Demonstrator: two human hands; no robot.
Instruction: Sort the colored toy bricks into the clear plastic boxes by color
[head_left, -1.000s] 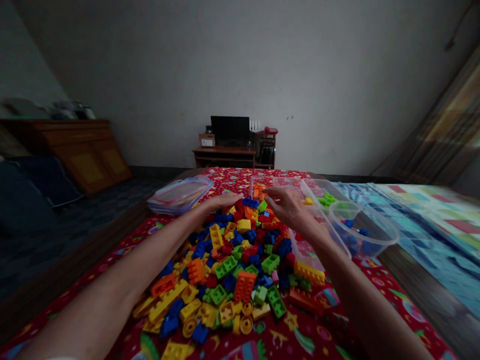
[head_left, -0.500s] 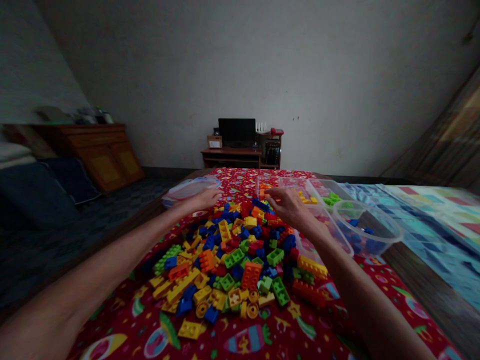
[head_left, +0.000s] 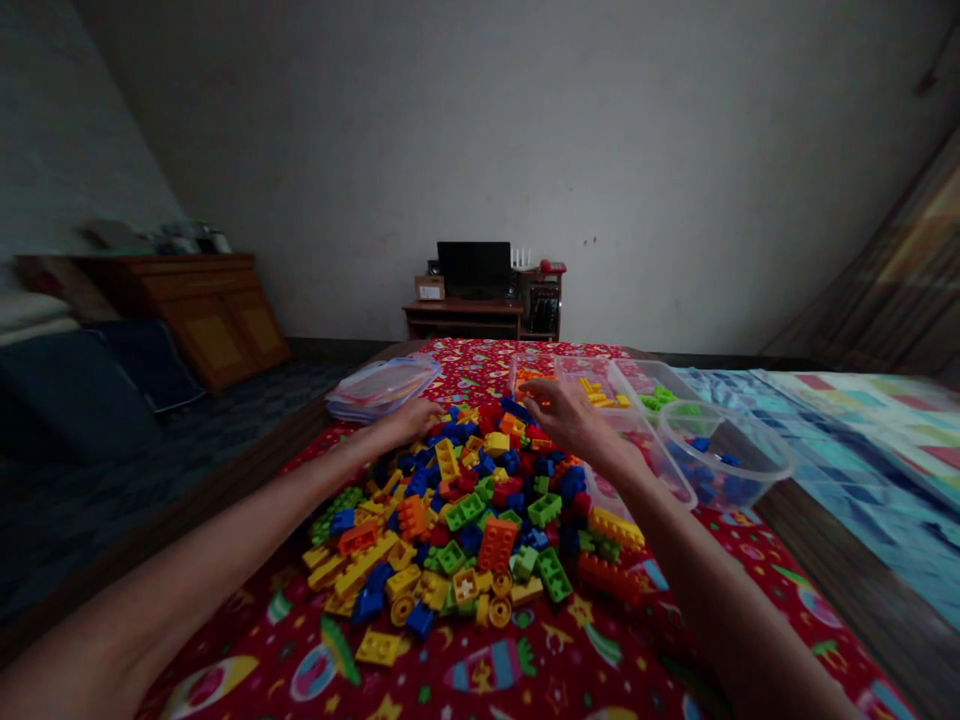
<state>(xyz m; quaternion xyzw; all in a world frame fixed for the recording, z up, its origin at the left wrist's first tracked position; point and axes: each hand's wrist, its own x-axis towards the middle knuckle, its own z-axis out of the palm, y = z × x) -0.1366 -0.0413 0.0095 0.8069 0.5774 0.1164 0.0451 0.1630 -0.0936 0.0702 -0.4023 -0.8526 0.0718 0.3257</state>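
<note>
A heap of toy building bricks [head_left: 465,510] in yellow, blue, green, red and orange is spread over a red patterned cloth [head_left: 487,680]. My left hand [head_left: 412,420] reaches to the heap's far left edge, its fingers closed together against the bricks there. What they hold, if anything, is hidden. Over the far right side, my right hand [head_left: 561,412] has its thumb and fingers apart, close to a long blue brick [head_left: 516,409]. Nothing shows in its grasp.
Behind my right hand stands a clear divided box [head_left: 679,485] with orange, yellow and green bricks sorted in compartments. A round clear tub [head_left: 776,465] beside it holds blue bricks. Stacked clear lids [head_left: 382,385] lie at far left. Beyond are a desk and monitor [head_left: 474,270].
My left hand has come down and nearer, from above the cloth to the heap's edge. My right hand has shifted only slightly, its fingers still apart. The view has tilted a little.
</note>
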